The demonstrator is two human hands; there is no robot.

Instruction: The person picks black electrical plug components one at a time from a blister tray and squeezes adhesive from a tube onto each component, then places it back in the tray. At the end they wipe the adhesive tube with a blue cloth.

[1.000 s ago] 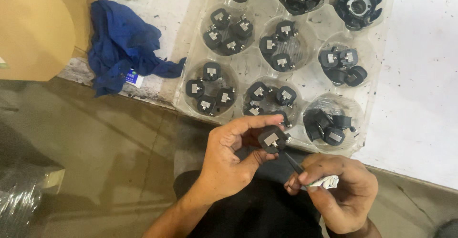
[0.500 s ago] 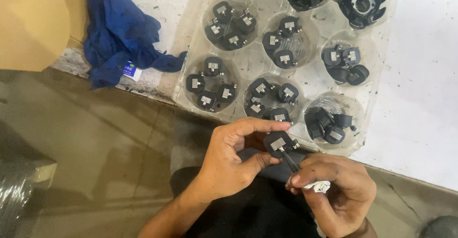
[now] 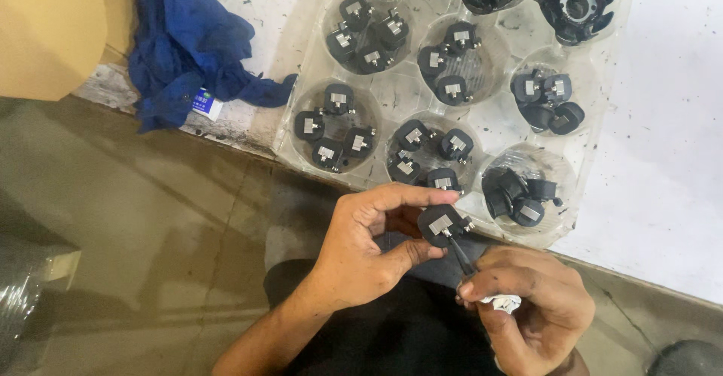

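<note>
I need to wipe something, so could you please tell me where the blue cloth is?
The crumpled blue cloth lies at the upper left of the head view, on the white table's edge, just left of the clear plastic tray.

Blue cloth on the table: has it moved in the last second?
No. The cloth lies just left of the tray, as before.

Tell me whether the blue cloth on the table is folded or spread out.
Neither: the blue cloth lies crumpled in a loose heap near the table edge, left of the clear tray, one corner trailing toward it.
</note>
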